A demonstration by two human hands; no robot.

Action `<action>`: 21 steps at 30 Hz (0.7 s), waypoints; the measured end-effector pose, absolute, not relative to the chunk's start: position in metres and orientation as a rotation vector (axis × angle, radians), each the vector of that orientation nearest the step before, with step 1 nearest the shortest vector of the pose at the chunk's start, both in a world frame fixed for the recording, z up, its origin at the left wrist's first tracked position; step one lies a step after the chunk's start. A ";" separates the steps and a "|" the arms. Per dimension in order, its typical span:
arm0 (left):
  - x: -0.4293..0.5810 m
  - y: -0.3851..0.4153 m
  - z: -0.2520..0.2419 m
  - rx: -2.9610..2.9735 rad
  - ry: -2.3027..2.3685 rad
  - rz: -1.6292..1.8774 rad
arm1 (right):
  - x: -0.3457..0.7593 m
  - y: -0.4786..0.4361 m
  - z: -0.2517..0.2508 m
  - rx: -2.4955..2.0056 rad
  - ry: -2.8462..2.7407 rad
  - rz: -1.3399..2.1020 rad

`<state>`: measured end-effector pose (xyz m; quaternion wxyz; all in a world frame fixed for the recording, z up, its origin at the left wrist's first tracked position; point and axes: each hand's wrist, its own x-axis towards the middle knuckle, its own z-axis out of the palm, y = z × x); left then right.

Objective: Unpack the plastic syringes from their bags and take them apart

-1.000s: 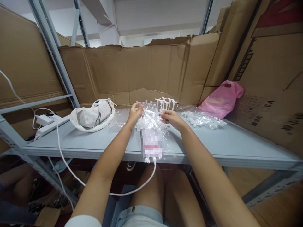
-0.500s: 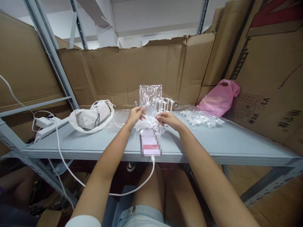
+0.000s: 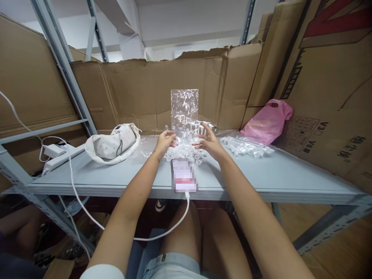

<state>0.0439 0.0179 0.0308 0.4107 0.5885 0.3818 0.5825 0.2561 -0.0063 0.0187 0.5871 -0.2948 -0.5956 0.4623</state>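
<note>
A clear plastic bag (image 3: 185,104) stands upright in front of the cardboard, its lower part between my two hands. My left hand (image 3: 165,142) has its fingers curled at the bag's lower left edge and appears to pinch it. To the right, my right hand (image 3: 209,143) is open, fingers spread, apart from the bag. Beneath and between the hands lies a pile of small white plastic pieces (image 3: 186,152). Behind my right fingers stand several white T-shaped plastic parts (image 3: 201,129), partly hidden by that hand.
A phone (image 3: 185,176) on a white cable lies at the table's front edge. On the left are a white cloth pouch (image 3: 116,142) and a power strip (image 3: 59,159). Bagged white parts (image 3: 247,147) and a pink bag (image 3: 266,121) lie on the right. Cardboard (image 3: 139,93) walls the back.
The clear bag now reaches higher. My right hand has gone from a pinch by the bag to spread fingers, slightly raised. My left hand has barely moved.
</note>
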 end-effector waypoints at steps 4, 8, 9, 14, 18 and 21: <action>0.044 0.014 0.032 1.451 0.956 1.426 | 0.258 -0.008 0.016 -0.693 -1.553 1.139; 0.046 0.010 0.032 1.493 0.939 1.303 | 0.251 -0.010 0.014 -0.689 -1.598 1.158; 0.047 0.010 0.032 1.499 0.931 1.278 | 0.249 -0.010 0.014 -0.682 -1.583 1.144; 0.047 0.012 0.030 1.457 0.878 1.193 | 0.241 -0.006 0.012 -0.724 -1.484 1.055; 0.047 0.007 0.030 1.485 0.734 1.088 | 0.241 -0.001 0.010 -0.738 -1.394 1.041; 0.050 0.003 0.030 1.563 0.728 1.078 | 0.242 0.000 0.010 -0.716 -1.377 1.037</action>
